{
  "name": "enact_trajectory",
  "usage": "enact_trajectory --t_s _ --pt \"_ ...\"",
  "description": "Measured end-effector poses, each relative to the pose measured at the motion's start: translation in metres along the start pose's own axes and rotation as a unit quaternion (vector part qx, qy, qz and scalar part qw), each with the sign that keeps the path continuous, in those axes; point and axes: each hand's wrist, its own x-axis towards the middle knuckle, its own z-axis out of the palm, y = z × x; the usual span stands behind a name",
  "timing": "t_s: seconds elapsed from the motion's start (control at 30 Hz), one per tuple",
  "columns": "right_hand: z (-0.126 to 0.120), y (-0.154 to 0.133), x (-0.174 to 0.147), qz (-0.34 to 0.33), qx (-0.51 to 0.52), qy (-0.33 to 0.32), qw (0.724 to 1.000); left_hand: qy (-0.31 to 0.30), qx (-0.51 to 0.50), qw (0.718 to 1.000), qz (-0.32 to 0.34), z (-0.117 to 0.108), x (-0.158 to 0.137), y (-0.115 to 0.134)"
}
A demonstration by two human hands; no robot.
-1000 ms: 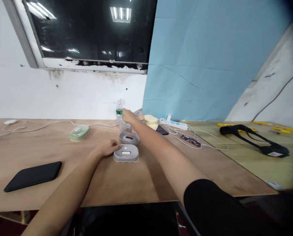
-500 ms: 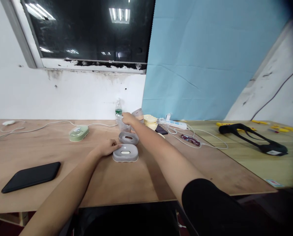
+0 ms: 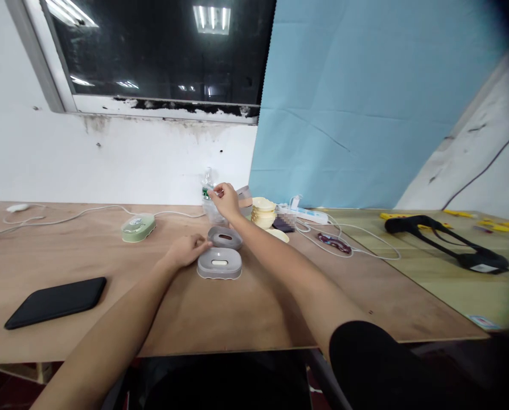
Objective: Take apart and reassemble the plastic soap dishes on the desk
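Observation:
Two grey oval pieces like parts of a soap box stand one behind the other on the table. The front soap box piece has a pale bar in its central slot; the rear grey piece has a dark slot. My left hand is at their left, its fingertips closed on the rim where the two pieces meet. Farther back, my right hand is raised with fingers pinched, above a clear plastic bag and in front of a bottle. What it pinches is too small to make out.
Behind my right wrist is another grey piece. Stacked cream bowls, a power strip with white cables and a dark red object lie rightward. A green box and a black phone-shaped slab lie left; a black strap-like frame lies far right.
My right hand has risen slightly from the clear bag and moved a little right, its fingers now pinched. My left fingertips have shifted towards the joint between the grey pieces. The view has shifted slightly.

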Motion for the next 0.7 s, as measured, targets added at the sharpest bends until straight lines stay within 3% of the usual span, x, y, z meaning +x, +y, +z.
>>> enact_trajectory --t_s 0.1,0.2,0.3,0.4,0.53,0.7 --pt "-0.017 -0.014 -0.039 0.042 0.178 -0.019 0.983 0.170 -0.050 0.984 0.003 -0.006 -0.001 0.004" --pt "-0.037 -0.020 -0.088 0.090 0.313 -0.071 0.943 0.239 -0.092 0.966 0.033 -0.008 -0.002 0.008" --pt "-0.057 -0.013 -0.128 0.145 0.354 -0.086 0.920 0.191 -0.125 0.971 0.072 -0.006 -0.005 0.018" --pt "-0.074 0.001 -0.146 0.176 0.307 -0.091 0.931 0.135 -0.173 0.972 0.084 -0.002 -0.009 0.031" --pt "-0.091 0.016 -0.146 0.145 0.202 -0.122 0.961 0.123 -0.187 0.972 0.071 -0.003 -0.010 0.038" --pt "-0.092 0.021 -0.137 0.224 0.199 -0.220 0.928 0.133 -0.171 0.976 0.034 -0.011 -0.007 0.027"
